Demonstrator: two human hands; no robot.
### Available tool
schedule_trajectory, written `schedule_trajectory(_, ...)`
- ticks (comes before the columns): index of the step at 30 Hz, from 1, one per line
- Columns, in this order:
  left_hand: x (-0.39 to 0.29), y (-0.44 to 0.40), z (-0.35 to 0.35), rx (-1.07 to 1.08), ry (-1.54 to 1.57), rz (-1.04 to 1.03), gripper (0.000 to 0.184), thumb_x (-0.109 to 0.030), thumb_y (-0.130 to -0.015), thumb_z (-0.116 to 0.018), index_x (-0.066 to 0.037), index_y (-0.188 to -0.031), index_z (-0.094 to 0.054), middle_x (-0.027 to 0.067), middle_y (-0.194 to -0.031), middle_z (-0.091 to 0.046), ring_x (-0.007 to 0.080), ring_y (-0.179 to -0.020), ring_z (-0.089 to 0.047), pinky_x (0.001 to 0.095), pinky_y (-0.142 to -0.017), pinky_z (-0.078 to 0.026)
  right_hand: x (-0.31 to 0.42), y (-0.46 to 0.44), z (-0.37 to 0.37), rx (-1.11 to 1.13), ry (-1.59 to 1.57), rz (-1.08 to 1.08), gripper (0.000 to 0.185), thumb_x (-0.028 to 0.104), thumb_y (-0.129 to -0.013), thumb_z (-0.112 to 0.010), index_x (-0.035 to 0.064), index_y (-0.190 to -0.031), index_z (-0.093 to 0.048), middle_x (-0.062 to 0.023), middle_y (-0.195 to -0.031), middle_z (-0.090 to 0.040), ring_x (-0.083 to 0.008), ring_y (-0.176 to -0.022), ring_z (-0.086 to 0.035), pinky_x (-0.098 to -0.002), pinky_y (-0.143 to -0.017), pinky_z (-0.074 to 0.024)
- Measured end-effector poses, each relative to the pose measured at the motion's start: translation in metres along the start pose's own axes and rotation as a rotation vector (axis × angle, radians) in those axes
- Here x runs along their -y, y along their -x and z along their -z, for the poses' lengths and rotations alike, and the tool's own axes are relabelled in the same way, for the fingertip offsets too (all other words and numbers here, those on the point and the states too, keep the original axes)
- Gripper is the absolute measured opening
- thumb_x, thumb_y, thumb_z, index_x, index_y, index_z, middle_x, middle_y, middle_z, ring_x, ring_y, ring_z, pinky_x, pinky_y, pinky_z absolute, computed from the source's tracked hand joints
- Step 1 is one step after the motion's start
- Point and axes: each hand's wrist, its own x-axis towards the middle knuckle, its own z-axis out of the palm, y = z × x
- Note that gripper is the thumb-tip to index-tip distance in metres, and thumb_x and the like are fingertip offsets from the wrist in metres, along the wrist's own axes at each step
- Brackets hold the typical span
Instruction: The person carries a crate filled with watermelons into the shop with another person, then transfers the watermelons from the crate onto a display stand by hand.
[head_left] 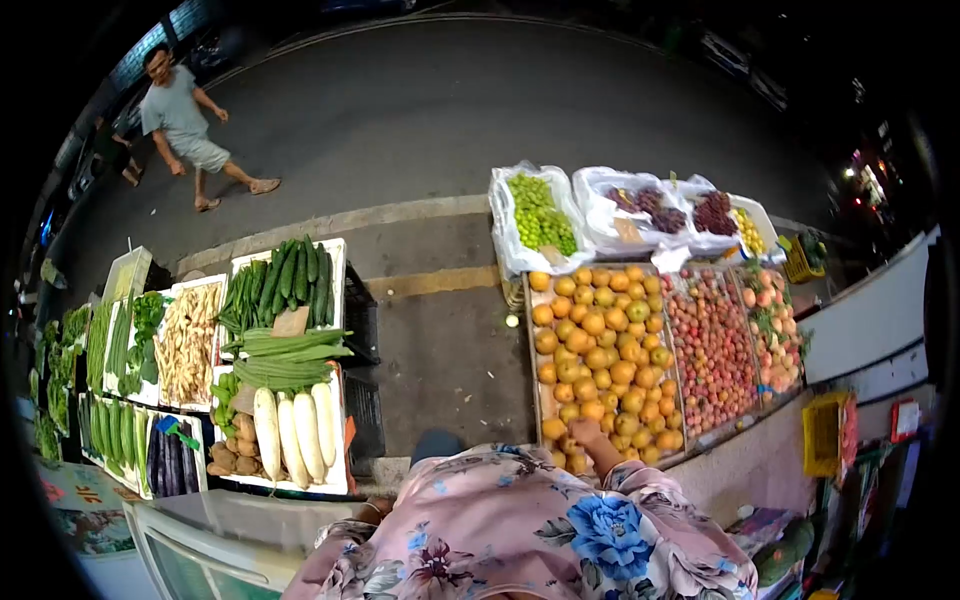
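Observation:
My right hand (590, 435) reaches down over the near edge of a bed of orange-coloured round fruit (610, 350). Its fingers look curled together among the fruit, and what they hold, if anything, is too small to make out. A patterned pink sleeve covers that arm. Of my left hand (376, 507), only a bit of skin shows low beside my floral shirt (500, 520); its fingers are hidden. Nearest to it is a white tray holding long white radishes (300, 435) and brown potatoes (236, 452).
Beside the oranges lie small reddish fruit (708, 335) and peaches (772, 305). Behind stand plastic-lined boxes of green grapes (540, 213) and dark grapes (650, 208). Left are cucumbers (295, 275), long beans (290, 355) and eggplants (172, 462). A person (185, 115) walks on the road.

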Motion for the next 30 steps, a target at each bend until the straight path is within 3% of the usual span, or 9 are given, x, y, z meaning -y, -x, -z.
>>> schedule_trajectory(3, -0.055, -0.026, 0.009, 0.023, -0.035, -0.014, 0.025, -0.029, -0.077, -0.053, -0.007, -0.066, -0.057, 0.009, -0.057, -0.054, 0.0209, -0.045, -0.049, 0.0321, -0.041, -0.037, 0.13, -0.041, 0.036, -0.024, -0.077, -0.169, 0.027, 0.029, -0.074, -0.053, 0.0025, -0.075, -0.06, -0.0166, -0.064, -0.057, -0.0274, -0.059, -0.057, -0.0372, -0.055, -0.0441)
schedule_trajectory(5, -0.108, -0.054, 0.018, 0.006, -0.05, -0.058, 0.025, -0.029, -0.076, -0.053, -0.007, -0.067, -0.057, 0.0091, -0.058, -0.055, 0.0212, -0.046, -0.049, 0.0317, -0.042, -0.037, 0.171, -0.1, 0.041, -0.058, -0.165, 0.017, 0.01, 0.009, -0.076, -0.049, 0.0108, -0.066, -0.049, 0.0003, -0.055, -0.045, -0.0107, -0.042, -0.039, -0.0254, -0.038, -0.0304)
schedule_trajectory(9, -0.207, -0.159, 0.059, -0.039, -0.139, -0.195, 0.024, -0.029, -0.075, -0.054, -0.006, -0.068, -0.058, 0.0094, -0.06, -0.055, 0.0217, -0.047, -0.049, 0.0309, -0.044, -0.038, 0.227, -0.183, 0.026, 0.183, -0.542, 0.044, 0.009, 0.007, -0.077, -0.046, 0.0094, -0.069, -0.05, -0.0012, -0.059, -0.048, -0.0134, -0.045, -0.043, -0.0263, -0.04, -0.0341)
schedule_trajectory(12, -0.299, -0.288, 0.14, -0.186, -0.296, -0.955, 0.025, -0.03, -0.075, -0.055, -0.006, -0.07, -0.059, 0.0097, -0.061, -0.056, 0.0221, -0.048, -0.049, 0.0303, -0.045, -0.039, 0.238, -0.258, -0.031, 0.133, -0.394, -0.102, 0.013, 0.017, -0.078, -0.05, 0.0064, -0.079, -0.057, -0.0071, -0.064, -0.053, -0.0199, -0.056, -0.052, -0.0304, -0.049, -0.0431)
schedule_trajectory(15, -0.48, -0.244, 0.167, 0.037, -0.283, -0.159, 0.025, -0.029, -0.08, -0.054, -0.005, -0.074, -0.06, 0.0069, -0.065, -0.055, 0.0174, -0.051, -0.051, 0.0304, -0.044, -0.04, 0.188, -0.279, -0.067, 0.165, 0.352, 0.029, 0.015, 0.019, -0.078, -0.05, 0.0061, -0.082, -0.056, -0.0083, -0.069, -0.054, -0.021, -0.061, -0.053, -0.0313, -0.053, -0.0432)
schedule_trajectory(16, -0.56, -0.236, 0.184, -0.072, -0.516, -0.111, 0.023, -0.027, -0.078, -0.06, -0.004, -0.077, -0.058, 0.004, -0.068, -0.055, 0.0139, -0.055, -0.052, 0.0265, -0.045, -0.039, 0.19, -0.28, -0.076, 0.196, 0.415, 0.005, 0.016, 0.019, -0.078, -0.05, 0.006, -0.084, -0.056, -0.0087, -0.071, -0.054, -0.0214, -0.063, -0.053, -0.0316, -0.054, -0.0432)
schedule_trajectory(22, -0.803, -0.247, 0.151, -0.027, -0.164, -0.483, 0.017, -0.023, -0.082, -0.053, -0.009, -0.092, -0.053, 0.0022, -0.076, -0.058, 0.012, -0.068, -0.056, 0.027, -0.057, -0.044, 0.238, -0.347, -0.074, 0.238, 0.343, -0.23, 0.022, 0.023, -0.079, -0.051, 0.0055, -0.091, -0.056, -0.0111, -0.082, -0.055, -0.0236, -0.073, -0.054, -0.0334, -0.063, -0.0433)
schedule_trajectory(26, -0.832, -0.386, 0.22, 0.196, -0.097, -0.771, 0.019, -0.021, -0.083, -0.05, -0.008, -0.097, -0.05, 0.0057, -0.08, -0.058, 0.0153, -0.071, -0.058, 0.0285, -0.059, -0.045, 0.306, -0.505, -0.036, 0.118, 0.321, -0.109, 0.027, 0.025, -0.079, -0.051, 0.0052, -0.097, -0.056, -0.0127, -0.089, -0.056, -0.0251, -0.08, -0.054, -0.0346, -0.069, -0.0433)
schedule_trajectory(30, -0.871, -0.342, 0.215, 0.027, -0.211, -0.214, 0.017, -0.021, -0.084, -0.049, -0.007, -0.093, -0.05, 0.0058, -0.077, -0.057, 0.016, -0.067, -0.056, 0.0292, -0.055, -0.043, 0.465, -0.694, 0.041, -0.126, 0.159, 0.226, 0.032, 0.027, -0.079, -0.051, 0.0048, -0.102, -0.055, -0.0143, -0.097, -0.057, -0.0266, -0.087, -0.055, -0.0358, -0.074, -0.0434)
